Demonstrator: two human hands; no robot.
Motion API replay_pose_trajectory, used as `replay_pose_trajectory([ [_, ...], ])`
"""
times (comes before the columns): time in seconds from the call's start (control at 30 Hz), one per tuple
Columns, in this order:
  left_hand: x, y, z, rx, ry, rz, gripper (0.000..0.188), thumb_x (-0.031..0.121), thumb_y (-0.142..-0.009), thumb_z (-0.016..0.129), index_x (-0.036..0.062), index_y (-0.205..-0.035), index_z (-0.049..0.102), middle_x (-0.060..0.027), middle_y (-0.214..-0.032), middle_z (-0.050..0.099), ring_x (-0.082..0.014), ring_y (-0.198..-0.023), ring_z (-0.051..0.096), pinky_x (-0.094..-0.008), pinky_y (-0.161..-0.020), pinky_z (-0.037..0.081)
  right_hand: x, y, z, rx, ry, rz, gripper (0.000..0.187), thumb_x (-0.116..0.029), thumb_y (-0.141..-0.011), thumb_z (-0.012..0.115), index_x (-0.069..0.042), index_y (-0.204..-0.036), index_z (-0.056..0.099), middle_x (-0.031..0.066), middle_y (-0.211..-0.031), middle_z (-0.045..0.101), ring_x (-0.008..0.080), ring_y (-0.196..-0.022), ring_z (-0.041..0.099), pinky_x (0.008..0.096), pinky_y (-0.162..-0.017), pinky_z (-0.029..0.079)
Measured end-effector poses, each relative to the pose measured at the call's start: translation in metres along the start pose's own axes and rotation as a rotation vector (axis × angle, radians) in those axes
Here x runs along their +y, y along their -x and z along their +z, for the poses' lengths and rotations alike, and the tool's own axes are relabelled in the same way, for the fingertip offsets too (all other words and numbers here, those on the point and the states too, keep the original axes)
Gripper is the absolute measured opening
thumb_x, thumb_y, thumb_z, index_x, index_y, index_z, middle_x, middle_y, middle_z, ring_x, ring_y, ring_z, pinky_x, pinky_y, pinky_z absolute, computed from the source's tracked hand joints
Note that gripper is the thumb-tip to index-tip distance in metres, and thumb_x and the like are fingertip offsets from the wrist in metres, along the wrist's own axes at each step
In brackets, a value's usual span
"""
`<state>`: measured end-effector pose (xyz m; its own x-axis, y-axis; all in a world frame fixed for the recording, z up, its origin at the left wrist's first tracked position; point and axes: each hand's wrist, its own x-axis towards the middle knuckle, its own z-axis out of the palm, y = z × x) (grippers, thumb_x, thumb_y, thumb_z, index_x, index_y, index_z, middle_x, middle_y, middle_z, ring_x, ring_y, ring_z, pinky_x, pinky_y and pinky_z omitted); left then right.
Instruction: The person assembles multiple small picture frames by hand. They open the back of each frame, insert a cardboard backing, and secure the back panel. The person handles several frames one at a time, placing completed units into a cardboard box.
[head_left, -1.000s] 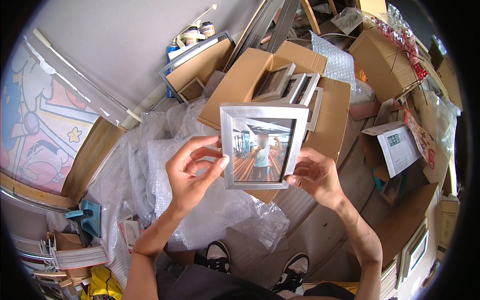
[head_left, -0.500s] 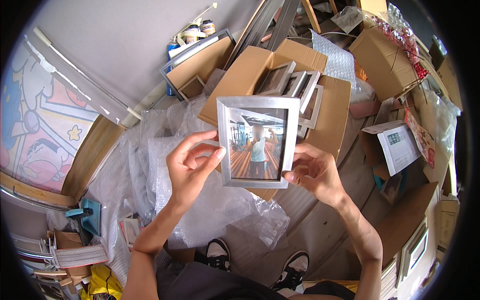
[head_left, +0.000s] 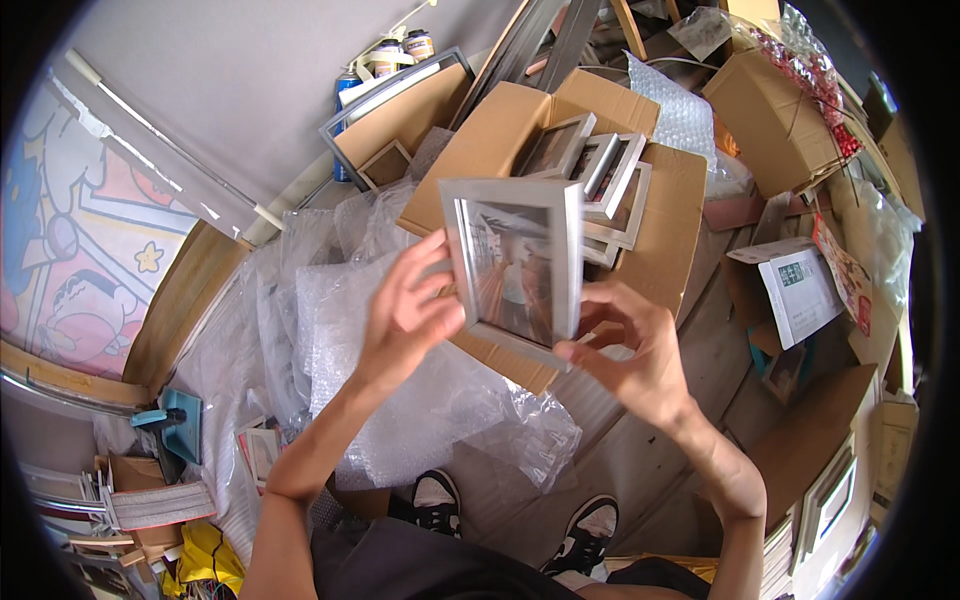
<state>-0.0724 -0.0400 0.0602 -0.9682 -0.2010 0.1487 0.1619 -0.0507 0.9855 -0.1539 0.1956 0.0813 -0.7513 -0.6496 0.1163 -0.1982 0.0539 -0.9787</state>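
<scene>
A silver-grey picture frame (head_left: 572,260) is held up in front of me, tilted so its right side edge shows. Behind its glass is a photo (head_left: 512,285) of a standing person. My right hand (head_left: 630,345) pinches the lower right edge between thumb and fingers. At the left edge, my left hand (head_left: 410,310) has its fingertips and thumb against the frame in a loose hold; the fingers are slightly blurred. Just beyond stands an open cardboard box (head_left: 668,225) with several similar frames (head_left: 605,170) inside, partly hidden by the held one.
Bubble wrap (head_left: 400,420) is spread on the floor at left. A larger framed panel (head_left: 410,115) leans on the wall by some small jars (head_left: 418,45). Another cardboard box (head_left: 770,120) and a white carton (head_left: 800,290) lie to the right. A blue dustpan (head_left: 182,425) stands far left.
The picture frame has turned from facing me squarely to an angle, showing its right side. My left hand's fingers have straightened somewhat; my right hand keeps its pinch.
</scene>
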Motion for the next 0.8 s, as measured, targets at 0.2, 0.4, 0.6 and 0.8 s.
replay_pose_trajectory([
  [0.2,-0.034,0.001,0.013,-0.274,0.289,-0.117,0.114,0.057,-0.066,0.077,0.0034,-0.145,0.015,-0.0176,-0.141,0.035,-0.0285,-0.131,0.037,-0.0442,-0.107,0.036,-0.008,0.014,0.050,-0.099,0.537,-0.374,0.038,-0.010,-0.074,0.077,-0.004,-0.108,0.062,0.0075,-0.082,0.062,0.0175,-0.064,0.065,0.0283,-0.055,0.055],
  [0.4,-0.030,0.012,0.006,-0.404,0.530,-0.252,0.128,0.073,-0.052,0.073,0.0031,-0.145,0.020,-0.0175,-0.143,0.035,-0.0300,-0.130,0.040,-0.0454,-0.107,0.037,-0.012,0.006,0.032,-0.023,0.491,-0.472,0.033,-0.015,-0.075,0.074,-0.004,-0.105,0.063,0.0094,-0.089,0.062,0.0229,-0.070,0.065,0.0320,-0.055,0.055],
  [0.6,-0.001,0.019,0.020,-0.411,0.601,-0.234,0.123,0.073,-0.057,0.073,0.0031,-0.144,0.022,-0.0179,-0.135,0.043,-0.0347,-0.118,0.052,-0.0488,-0.098,0.046,-0.023,-0.029,0.014,0.166,0.635,-0.754,0.035,-0.015,-0.068,0.076,-0.003,-0.099,0.064,0.0085,-0.091,0.060,0.0265,-0.084,0.060,0.0362,-0.067,0.051],
  [0.8,-0.012,0.018,0.025,-0.595,0.758,-0.269,0.123,0.078,-0.053,0.071,0.0011,-0.139,0.028,-0.0215,-0.129,0.046,-0.0372,-0.112,0.055,-0.0482,-0.093,0.049,-0.020,-0.040,0.016,0.074,0.644,-0.848,0.036,-0.016,-0.070,0.074,0.001,-0.100,0.063,0.0089,-0.090,0.060,0.0250,-0.080,0.060,0.0352,-0.069,0.051],
])
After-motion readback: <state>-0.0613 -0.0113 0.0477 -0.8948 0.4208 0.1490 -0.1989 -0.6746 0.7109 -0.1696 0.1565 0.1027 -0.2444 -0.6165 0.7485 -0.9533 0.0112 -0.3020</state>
